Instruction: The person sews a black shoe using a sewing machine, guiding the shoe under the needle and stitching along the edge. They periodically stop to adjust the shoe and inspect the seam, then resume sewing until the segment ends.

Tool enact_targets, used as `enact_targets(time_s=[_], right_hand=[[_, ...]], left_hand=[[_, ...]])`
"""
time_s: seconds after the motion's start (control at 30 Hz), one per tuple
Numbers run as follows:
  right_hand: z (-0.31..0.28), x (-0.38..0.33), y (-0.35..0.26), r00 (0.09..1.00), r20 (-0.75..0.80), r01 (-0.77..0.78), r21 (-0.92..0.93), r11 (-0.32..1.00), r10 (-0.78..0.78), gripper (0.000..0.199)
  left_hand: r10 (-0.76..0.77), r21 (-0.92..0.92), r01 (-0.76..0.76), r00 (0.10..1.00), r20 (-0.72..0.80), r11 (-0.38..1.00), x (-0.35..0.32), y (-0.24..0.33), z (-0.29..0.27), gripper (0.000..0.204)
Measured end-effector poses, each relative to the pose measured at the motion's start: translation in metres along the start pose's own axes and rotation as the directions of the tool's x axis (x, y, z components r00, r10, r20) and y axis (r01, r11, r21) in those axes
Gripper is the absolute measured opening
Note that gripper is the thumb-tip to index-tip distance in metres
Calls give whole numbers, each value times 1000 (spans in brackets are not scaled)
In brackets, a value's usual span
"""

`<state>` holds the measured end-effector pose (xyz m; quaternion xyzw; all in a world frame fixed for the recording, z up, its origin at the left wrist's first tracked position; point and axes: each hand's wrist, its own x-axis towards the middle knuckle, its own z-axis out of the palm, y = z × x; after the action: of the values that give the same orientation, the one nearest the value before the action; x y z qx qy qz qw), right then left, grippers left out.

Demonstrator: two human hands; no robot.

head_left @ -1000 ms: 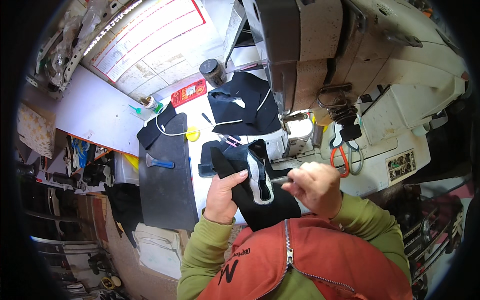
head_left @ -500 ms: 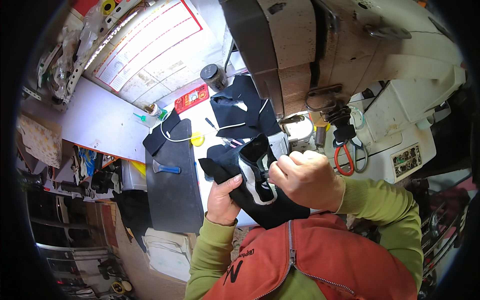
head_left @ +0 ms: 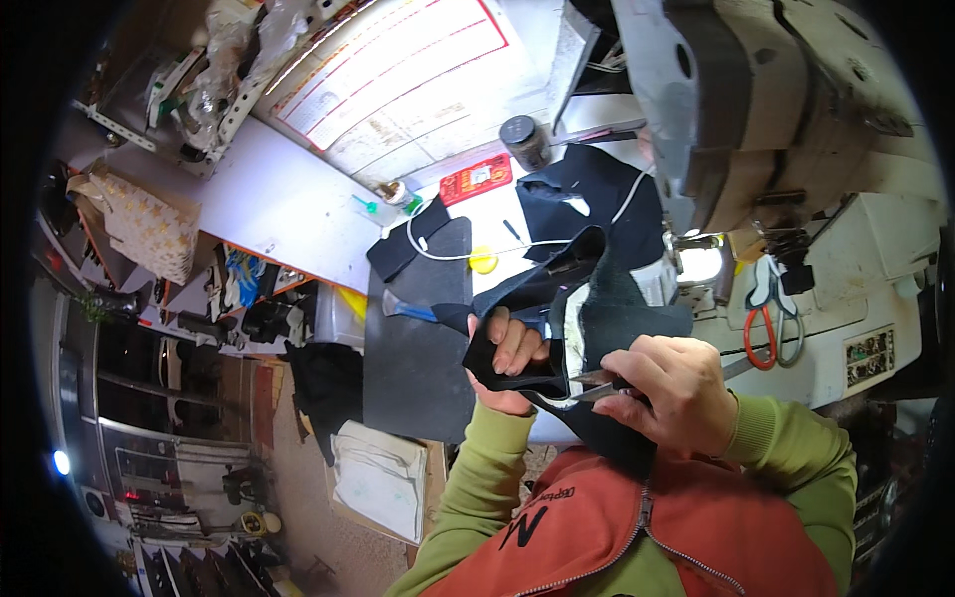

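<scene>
A black fabric piece (head_left: 622, 298) with a white strip along its edge is held up in front of me. My left hand (head_left: 512, 348) is closed on its left side, with fingers curled over a folded edge. In my right hand (head_left: 671, 388) is a pair of small metal snips (head_left: 597, 386), with two pointed blades slightly apart beside the white strip. The handle end of the snips is hidden in my fist. Part of the fabric hangs down against my red and green top.
A sewing machine (head_left: 746, 129) rises at the right, with orange-and-grey-handled scissors (head_left: 761, 333) beside it. At the left lie a dark mat (head_left: 408, 388) and a blue-handled tool (head_left: 410, 310). Behind are a yellow disc (head_left: 483, 261), a red packet (head_left: 477, 179), a lidded jar (head_left: 525, 144) and a white cord (head_left: 438, 256).
The fabric has been turned and opened out, and my left fingers now curl over its edge. The snips' blades have come into sight at the white strip. The whole view has shifted.
</scene>
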<state>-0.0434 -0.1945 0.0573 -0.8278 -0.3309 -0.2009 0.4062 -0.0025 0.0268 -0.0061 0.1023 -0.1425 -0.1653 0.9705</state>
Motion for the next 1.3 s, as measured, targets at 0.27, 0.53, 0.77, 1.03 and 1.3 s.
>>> enact_targets(time_s=[0.27,0.53,0.77,1.03,1.3], right_hand=[[3,18,-30,989,107,106,-32,994,-102,28],[15,21,2,994,-53,95,-37,995,-97,32],[31,18,29,995,-103,-7,-104,995,-4,30],[37,20,34,996,-88,-28,-156,987,15,29],[40,18,35,991,-108,-87,-56,995,81,20]], left_hand=[[-12,4,11,972,233,1000,5,14,-8,42],[102,179,-61,968,-229,982,-14,12,22,47],[125,229,-33,909,-397,973,-22,-2,38,44],[194,400,-17,893,-405,916,-28,-14,45,46],[277,543,-28,882,-382,840,-32,-19,45,42]])
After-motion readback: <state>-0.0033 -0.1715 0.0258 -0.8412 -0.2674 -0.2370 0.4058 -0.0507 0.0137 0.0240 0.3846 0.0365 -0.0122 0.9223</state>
